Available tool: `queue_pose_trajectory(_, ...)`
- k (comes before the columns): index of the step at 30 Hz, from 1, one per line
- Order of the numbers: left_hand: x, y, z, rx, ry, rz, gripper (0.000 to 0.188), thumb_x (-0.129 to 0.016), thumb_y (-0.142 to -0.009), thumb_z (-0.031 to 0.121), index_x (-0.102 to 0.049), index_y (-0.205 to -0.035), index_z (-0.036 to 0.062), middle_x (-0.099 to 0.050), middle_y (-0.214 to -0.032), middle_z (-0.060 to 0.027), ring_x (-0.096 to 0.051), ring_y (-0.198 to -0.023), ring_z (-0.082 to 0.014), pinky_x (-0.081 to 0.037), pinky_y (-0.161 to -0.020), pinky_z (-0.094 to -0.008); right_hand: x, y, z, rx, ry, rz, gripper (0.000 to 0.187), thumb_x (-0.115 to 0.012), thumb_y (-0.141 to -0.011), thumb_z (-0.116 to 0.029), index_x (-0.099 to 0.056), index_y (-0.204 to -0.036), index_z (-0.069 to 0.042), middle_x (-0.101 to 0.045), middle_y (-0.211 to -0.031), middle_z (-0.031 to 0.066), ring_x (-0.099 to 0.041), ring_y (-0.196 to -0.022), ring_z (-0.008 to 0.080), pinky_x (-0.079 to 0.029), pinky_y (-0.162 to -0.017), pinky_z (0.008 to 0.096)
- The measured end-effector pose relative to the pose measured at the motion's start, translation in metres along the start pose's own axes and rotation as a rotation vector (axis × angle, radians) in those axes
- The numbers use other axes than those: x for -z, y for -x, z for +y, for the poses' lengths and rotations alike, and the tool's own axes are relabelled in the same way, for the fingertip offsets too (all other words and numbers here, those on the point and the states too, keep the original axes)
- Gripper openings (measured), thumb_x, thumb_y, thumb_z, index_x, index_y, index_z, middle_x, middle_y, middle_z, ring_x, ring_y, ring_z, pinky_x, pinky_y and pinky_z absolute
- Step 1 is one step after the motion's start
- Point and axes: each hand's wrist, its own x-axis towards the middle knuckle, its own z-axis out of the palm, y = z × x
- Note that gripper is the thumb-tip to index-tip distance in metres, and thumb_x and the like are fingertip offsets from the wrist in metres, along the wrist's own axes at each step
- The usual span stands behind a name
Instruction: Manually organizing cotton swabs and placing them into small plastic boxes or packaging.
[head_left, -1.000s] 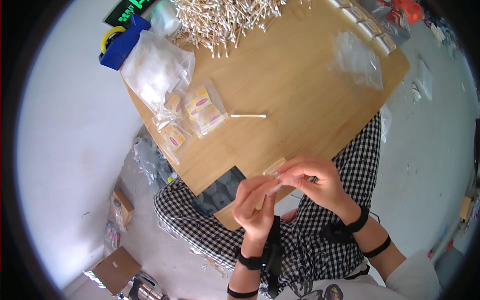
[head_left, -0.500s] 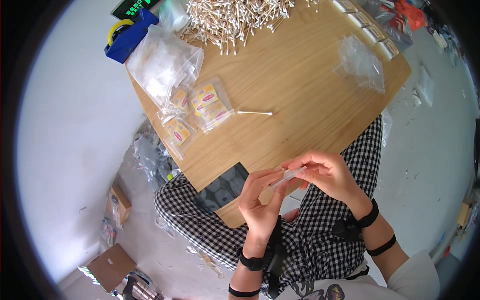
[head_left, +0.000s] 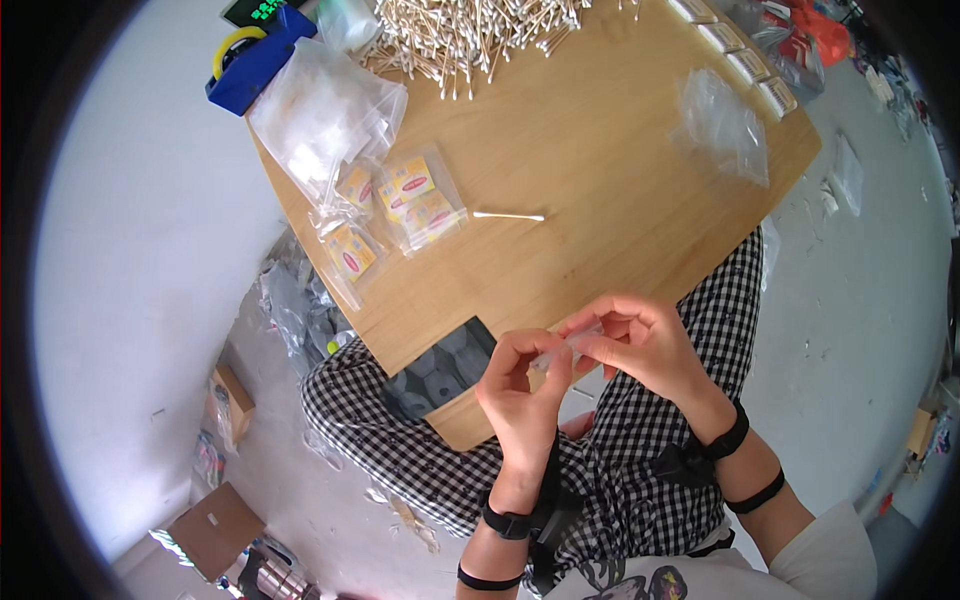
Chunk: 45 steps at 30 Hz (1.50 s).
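Observation:
Over the near edge of the wooden table (head_left: 600, 260), a small transparent plastic bag (head_left: 574, 347) is pinched between my two hands. My left hand (head_left: 518, 390) has its thumb and fingers closed on one end. My right hand (head_left: 645, 345) grips the other end, its fingers curled over the top. Fingers partly cover the bag, and I cannot tell whether anything is inside. A single cotton swab (head_left: 509, 216) lies on the table beyond my hands. Left of it are transparent zip bags (head_left: 408, 205) holding yellow printed packets.
Loose cotton swabs form a big heap (head_left: 470, 40) at the far side. A pile of plastic bags (head_left: 325, 120) and a blue tape dispenser (head_left: 250, 75) sit far left. Small boxes (head_left: 748, 68) line the far right edge, near more bags (head_left: 722, 125). A dark glossy panel (head_left: 445, 370) lies near left.
My fingers have curled further around the small bag, which now looks more crumpled and less visible. The view has shifted slightly; the things on the table stay put.

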Motion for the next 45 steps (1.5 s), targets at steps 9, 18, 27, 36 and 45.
queue_pose_trajectory(9,0.007,0.007,-0.015,0.03,0.209,0.032,0.009,-0.064,-0.085,-0.001,-0.066,-0.094,-0.0008,-0.065,-0.099,-0.0064,-0.058,-0.094,-0.0139,-0.043,-0.089,-0.0278,-0.002,0.001,0.002,0.004,-0.031,0.025,0.017,-0.065,-0.088,-0.007,-0.064,-0.102,0.002,-0.069,-0.095,0.0072,-0.069,-0.08,0.0128,-0.05,-0.057,0.0195)
queue_pose_trajectory(18,0.019,0.007,-0.021,0.032,0.307,-0.066,0.023,-0.065,-0.086,-0.001,-0.066,-0.109,-0.0001,-0.063,-0.112,-0.0089,-0.056,-0.105,-0.0165,-0.045,-0.089,-0.0275,-0.002,0.006,0.002,0.078,-0.108,0.029,0.017,-0.061,-0.091,-0.006,-0.063,-0.104,0.004,-0.068,-0.105,0.0143,-0.069,-0.085,0.017,-0.052,-0.056,0.0208)
queue_pose_trajectory(27,0.01,-0.001,0.005,-0.361,-0.445,0.014,0.011,-0.071,-0.08,-0.002,-0.073,-0.091,-0.0021,-0.068,-0.098,-0.0118,-0.063,-0.086,-0.0173,-0.051,-0.075,-0.0259,-0.001,0.006,0.015,0.269,0.172,0.166,0.012,-0.06,-0.092,-0.007,-0.066,-0.096,0.002,-0.068,-0.106,0.0129,-0.07,-0.079,0.016,-0.053,-0.057,0.0217)
queue_pose_trajectory(36,0.013,0.0,-0.007,-0.38,-0.325,0.034,0.012,-0.071,-0.079,-0.003,-0.072,-0.091,-0.0021,-0.069,-0.095,-0.0112,-0.063,-0.085,-0.0169,-0.05,-0.073,-0.0244,-0.003,0.011,0.016,0.255,0.144,0.175,0.012,-0.062,-0.092,-0.009,-0.068,-0.094,0.001,-0.07,-0.103,0.0122,-0.068,-0.082,0.0124,-0.055,-0.062,0.0218)
queue_pose_trajectory(45,0.022,-0.01,-0.022,-0.392,-0.218,-0.113,0.032,-0.076,-0.077,0.001,-0.067,-0.107,-0.0008,-0.068,-0.1,-0.0107,-0.063,-0.093,-0.0198,-0.049,-0.082,-0.0282,-0.002,0.01,0.012,0.428,0.405,0.268,0.008,-0.063,-0.09,-0.004,-0.067,-0.094,0.002,-0.068,-0.097,0.0092,-0.065,-0.079,0.0122,-0.051,-0.061,0.0211)
